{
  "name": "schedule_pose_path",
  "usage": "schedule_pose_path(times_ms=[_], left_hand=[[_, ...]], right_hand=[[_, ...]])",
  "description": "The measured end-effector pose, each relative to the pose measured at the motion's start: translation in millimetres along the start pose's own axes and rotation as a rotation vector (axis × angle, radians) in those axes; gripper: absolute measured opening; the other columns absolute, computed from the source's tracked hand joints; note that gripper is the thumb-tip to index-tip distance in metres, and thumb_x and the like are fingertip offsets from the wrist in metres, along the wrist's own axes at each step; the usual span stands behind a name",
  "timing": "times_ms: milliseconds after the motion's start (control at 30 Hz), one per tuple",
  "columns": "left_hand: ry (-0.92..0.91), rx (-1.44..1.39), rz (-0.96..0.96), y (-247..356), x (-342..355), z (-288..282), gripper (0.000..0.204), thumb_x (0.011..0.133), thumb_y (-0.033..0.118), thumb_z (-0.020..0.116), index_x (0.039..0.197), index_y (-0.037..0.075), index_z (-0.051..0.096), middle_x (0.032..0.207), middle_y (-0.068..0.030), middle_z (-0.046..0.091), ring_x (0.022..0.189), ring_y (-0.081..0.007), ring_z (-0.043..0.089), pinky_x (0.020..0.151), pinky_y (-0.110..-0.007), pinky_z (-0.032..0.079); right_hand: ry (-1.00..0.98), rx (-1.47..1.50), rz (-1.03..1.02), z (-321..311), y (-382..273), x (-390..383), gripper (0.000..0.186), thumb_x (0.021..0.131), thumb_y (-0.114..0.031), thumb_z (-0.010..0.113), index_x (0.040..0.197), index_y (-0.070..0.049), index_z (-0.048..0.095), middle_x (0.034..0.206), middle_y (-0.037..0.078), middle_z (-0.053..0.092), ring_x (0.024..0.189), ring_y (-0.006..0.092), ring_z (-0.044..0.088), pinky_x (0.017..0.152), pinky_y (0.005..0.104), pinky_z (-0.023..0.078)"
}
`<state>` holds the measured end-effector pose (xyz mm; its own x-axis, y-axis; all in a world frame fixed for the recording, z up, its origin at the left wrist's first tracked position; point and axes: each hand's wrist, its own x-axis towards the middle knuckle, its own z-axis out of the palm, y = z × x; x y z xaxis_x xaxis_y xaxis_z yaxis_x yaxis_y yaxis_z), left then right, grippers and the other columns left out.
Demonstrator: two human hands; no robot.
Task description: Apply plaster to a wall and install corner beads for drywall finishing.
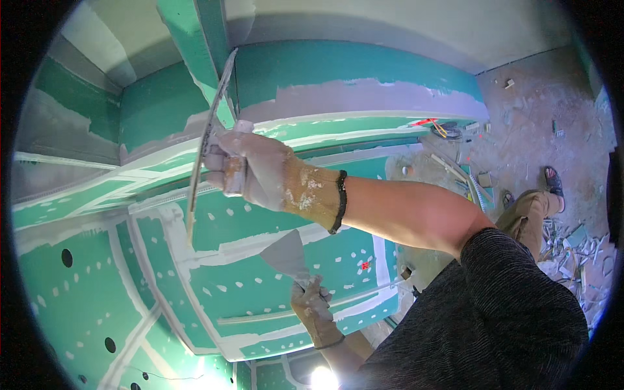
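Gripped in my right hand (260,162) is the handle of a long plastering trowel (214,107). Its thin plate is seen nearly edge-on, in front of a green plasterboard beam (184,29); I cannot tell whether they touch. Lower down, my left hand (313,311) is closed round a putty knife (285,253), whose wide grey blade points up and left, apart from the trowel. Both hands wear tan work gloves with grey coated palms, smeared with white compound. Behind them is green plasterboard (227,279) with white joint bands and dabs.
The room appears turned sideways. Round holes (67,258) dot the board at left. At right, the floor (520,123) bears coiled cable (448,133), long strips (458,170) and scrap (578,250) near a sandalled foot (552,181). A bright lamp (324,378) glows at the bottom.
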<state>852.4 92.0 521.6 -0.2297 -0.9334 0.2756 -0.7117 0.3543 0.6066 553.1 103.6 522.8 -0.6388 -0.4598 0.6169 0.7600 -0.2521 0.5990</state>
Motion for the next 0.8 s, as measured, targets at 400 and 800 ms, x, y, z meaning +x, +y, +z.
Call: schedule_pose_path(times_ms=[400, 800], left_hand=[[-0.021, -0.055, -0.012, 13, -27, 24, 0.014, 0.087, 0.007, 0.073, 0.099, 0.003, 0.067, 0.075, 0.0000, 0.058, 0.056, -0.0080, 0.049, 0.049, -0.025, 0.040], [-0.415, 0.020, 0.257, 7, 38, 90, 0.025, 0.090, 0.015, 0.073, 0.110, 0.003, 0.065, 0.072, -0.0021, 0.062, 0.055, -0.0099, 0.050, 0.049, -0.025, 0.040]], right_hand=[[0.135, -0.222, -0.016, 84, -14, -41, 0.025, 0.104, -0.023, 0.054, 0.096, -0.001, 0.062, 0.086, 0.012, 0.064, 0.078, 0.0229, 0.063, 0.077, 0.0404, 0.056], [0.194, -0.832, 0.061, 86, -83, -164, 0.026, 0.098, -0.018, 0.067, 0.117, -0.002, 0.064, 0.090, 0.006, 0.068, 0.076, 0.0121, 0.065, 0.071, 0.0265, 0.054]])
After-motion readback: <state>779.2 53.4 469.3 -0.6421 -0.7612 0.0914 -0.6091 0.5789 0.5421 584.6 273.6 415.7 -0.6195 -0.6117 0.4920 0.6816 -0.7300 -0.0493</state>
